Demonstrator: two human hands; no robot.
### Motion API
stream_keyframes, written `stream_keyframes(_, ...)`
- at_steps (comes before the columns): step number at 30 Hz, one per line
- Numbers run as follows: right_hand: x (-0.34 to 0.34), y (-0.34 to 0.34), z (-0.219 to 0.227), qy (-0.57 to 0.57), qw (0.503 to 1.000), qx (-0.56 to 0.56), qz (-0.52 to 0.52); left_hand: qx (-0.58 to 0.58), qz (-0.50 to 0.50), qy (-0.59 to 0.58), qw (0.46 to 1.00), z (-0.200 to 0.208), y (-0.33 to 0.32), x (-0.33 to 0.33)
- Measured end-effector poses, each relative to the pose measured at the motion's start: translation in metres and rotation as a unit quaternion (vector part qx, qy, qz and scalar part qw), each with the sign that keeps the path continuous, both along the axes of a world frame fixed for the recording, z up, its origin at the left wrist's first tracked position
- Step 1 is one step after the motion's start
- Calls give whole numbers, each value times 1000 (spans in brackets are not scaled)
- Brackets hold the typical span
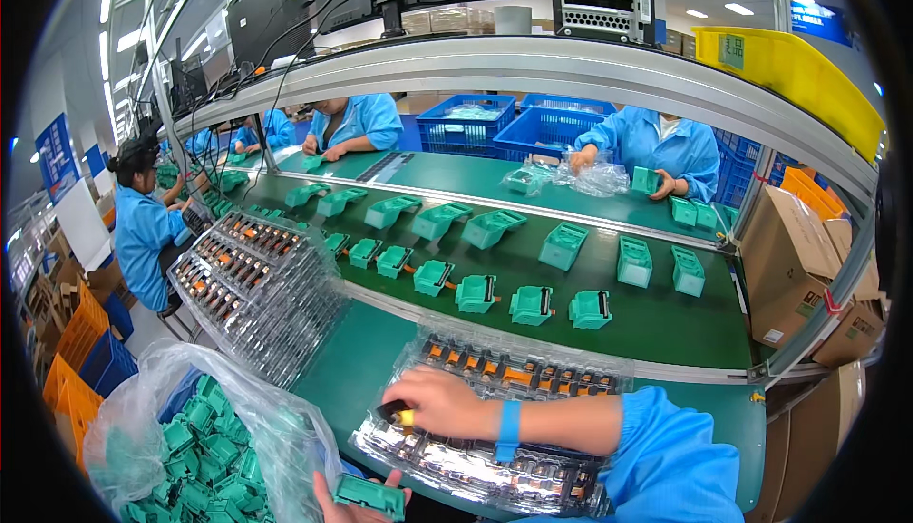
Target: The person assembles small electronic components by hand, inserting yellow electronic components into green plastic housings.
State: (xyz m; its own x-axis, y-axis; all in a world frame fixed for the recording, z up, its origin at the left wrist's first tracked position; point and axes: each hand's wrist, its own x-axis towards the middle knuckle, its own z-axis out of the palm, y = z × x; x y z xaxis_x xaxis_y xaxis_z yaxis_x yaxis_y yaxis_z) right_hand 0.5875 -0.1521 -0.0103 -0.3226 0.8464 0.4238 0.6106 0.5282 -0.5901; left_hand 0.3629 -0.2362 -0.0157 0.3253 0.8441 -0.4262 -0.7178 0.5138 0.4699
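Observation:
At the lower edge, my left hand (328, 501) holds a green plastic housing (371, 496) between thumb and fingers. My right hand (439, 405), with a blue band (510, 430) round the wrist, reaches across a clear plastic tray (609, 371). Its fingers are closed on a small black part with a yellow end (396, 413), over the tray's left side. Rows of black and orange parts (518, 373) fill the tray's far pockets; my forearm covers some of the middle. A clear bag (295, 428) heaped with green housings (204, 456) stands left of my left hand.
A tall stack of clear trays (276, 276) stands on the left. Beyond the bench, a green conveyor (666, 319) carries rows of green housings. Several co-workers in blue sit along it. Cardboard boxes (785, 261) are at right; a metal frame (533, 62) crosses overhead.

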Motion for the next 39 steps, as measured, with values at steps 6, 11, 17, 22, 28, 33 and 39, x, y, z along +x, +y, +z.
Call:
stream_keyframes(6,45,-34,-3,280,859,-427,-27,-36,-63,9,997,9,9,24)
stream_keyframes(11,61,-42,-23,439,790,-416,102,2,-116,-9,993,25,19,48)
stream_keyframes(17,73,-46,-11,549,743,-381,-44,82,-152,-67,983,8,31,64)
stream_keyframes(22,74,-65,22,426,866,-252,-75,93,-139,-10,986,2,33,71)
stream_keyframes(28,60,-87,40,286,951,-65,-95,95,-61,91,989,-13,28,85)
stream_keyframes(33,59,-89,37,123,985,-8,-124,149,-3,163,975,-25,21,93)
stream_keyframes(39,60,-85,26,75,987,-35,-135,203,-3,200,958,-22,15,97)
